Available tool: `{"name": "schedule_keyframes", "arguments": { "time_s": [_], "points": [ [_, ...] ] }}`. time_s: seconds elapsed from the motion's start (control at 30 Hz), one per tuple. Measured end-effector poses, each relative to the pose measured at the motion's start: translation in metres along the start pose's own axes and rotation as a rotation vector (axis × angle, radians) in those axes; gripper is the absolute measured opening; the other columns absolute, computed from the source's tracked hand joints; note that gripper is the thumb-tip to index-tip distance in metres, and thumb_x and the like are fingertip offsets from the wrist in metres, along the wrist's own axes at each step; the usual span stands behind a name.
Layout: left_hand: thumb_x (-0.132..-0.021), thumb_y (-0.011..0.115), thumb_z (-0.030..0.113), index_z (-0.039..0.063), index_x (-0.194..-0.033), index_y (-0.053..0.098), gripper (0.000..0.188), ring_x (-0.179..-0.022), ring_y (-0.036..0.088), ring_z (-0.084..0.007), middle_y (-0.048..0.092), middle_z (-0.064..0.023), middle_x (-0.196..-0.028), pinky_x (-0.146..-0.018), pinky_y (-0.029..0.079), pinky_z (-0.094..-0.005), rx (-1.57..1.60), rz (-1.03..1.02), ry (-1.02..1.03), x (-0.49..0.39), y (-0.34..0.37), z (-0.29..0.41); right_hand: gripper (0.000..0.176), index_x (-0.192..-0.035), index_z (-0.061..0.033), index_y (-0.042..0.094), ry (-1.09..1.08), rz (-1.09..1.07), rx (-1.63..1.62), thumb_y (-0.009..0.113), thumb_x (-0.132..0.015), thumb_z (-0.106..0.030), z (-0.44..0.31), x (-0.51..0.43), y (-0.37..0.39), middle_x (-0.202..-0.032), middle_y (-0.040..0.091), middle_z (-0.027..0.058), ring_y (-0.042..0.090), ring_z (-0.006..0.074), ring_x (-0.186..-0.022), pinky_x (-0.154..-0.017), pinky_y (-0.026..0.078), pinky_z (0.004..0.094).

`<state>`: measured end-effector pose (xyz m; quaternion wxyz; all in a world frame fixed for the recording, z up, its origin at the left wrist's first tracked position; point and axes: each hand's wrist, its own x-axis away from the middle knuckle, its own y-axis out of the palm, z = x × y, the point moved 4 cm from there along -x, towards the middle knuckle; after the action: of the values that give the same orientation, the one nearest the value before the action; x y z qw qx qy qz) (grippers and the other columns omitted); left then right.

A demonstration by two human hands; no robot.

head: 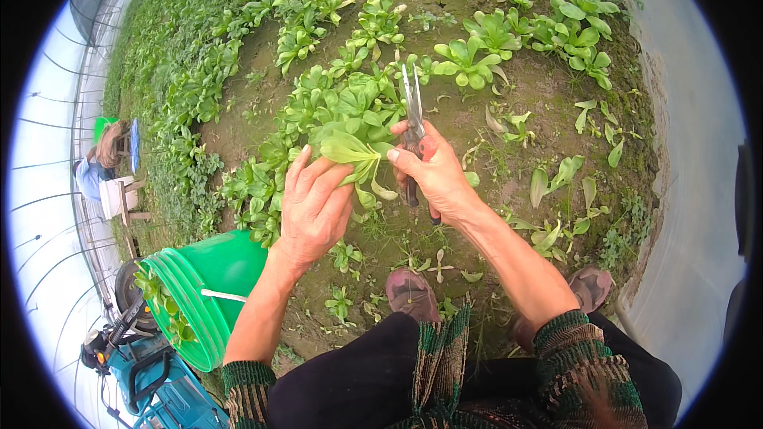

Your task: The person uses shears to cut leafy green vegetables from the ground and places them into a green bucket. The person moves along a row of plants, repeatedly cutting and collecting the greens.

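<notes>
My left hand (318, 202) holds a leafy green rosette (351, 152), its pale stem end turned to the right. Some of its leaves hang down between my two hands. In my right hand (438, 173) is a pair of garden shears (413, 101) with a red and black handle, blades pointing away from me. My right thumb and a finger are at the rosette's stem end; whether they pinch it is hard to tell. Just beyond my hands grows a dense clump of leafy greens (357, 98) in the soil.
A green bucket (232, 274) with leaves inside lies on its side at my left, near a blue motor vehicle (161, 381). Loose leaves (557, 176) litter the soil at right, beside plastic sheeting (685, 190). A person (89, 176) is at far left by a wooden stool (125, 208).
</notes>
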<state>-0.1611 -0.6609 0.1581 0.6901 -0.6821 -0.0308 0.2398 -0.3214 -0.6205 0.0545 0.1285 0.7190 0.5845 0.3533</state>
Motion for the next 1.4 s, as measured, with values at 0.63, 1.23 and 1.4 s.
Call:
{"name": "schedule_keyframes", "arguments": {
  "time_s": [0.63,1.23,1.4],
  "points": [
    [-0.071,0.073,0.003,0.004,-0.082,0.068,0.012,-0.114,0.061,-0.0280,0.068,-0.0074,-0.114,-0.110,0.040,-0.0581,-0.190,-0.037,0.059,0.017,-0.061,0.041,0.041,-0.128,-0.0111,0.053,0.059,-0.357,-0.115,0.071,-0.091,-0.013,-0.019,0.026,0.023,-0.090,0.062,-0.0019,0.054,0.0069,-0.074,-0.066,0.045,0.0244],
    [-0.080,0.066,-0.005,-0.001,-0.103,0.062,0.023,-0.116,0.057,-0.0353,0.063,-0.0140,-0.117,-0.109,0.039,-0.0547,-0.840,-0.091,-0.497,0.110,-0.189,-0.020,0.032,-0.123,-0.0094,0.051,0.056,-0.025,-0.146,0.063,-0.094,-0.012,-0.010,0.007,-0.034,-0.091,0.058,0.0026,0.060,0.0132,-0.074,-0.067,0.052,0.0309],
    [-0.084,0.071,0.013,0.001,-0.117,0.060,0.037,-0.126,0.049,-0.0376,0.059,-0.0164,-0.127,-0.108,0.035,-0.0512,-1.060,-0.592,-0.991,0.168,-0.246,-0.050,0.065,-0.122,-0.0046,0.053,0.379,0.033,0.086,0.039,-0.100,-0.064,0.022,-0.004,-0.081,-0.082,0.062,0.0073,0.064,0.0152,-0.069,-0.060,0.057,0.0322]
  ]
}}
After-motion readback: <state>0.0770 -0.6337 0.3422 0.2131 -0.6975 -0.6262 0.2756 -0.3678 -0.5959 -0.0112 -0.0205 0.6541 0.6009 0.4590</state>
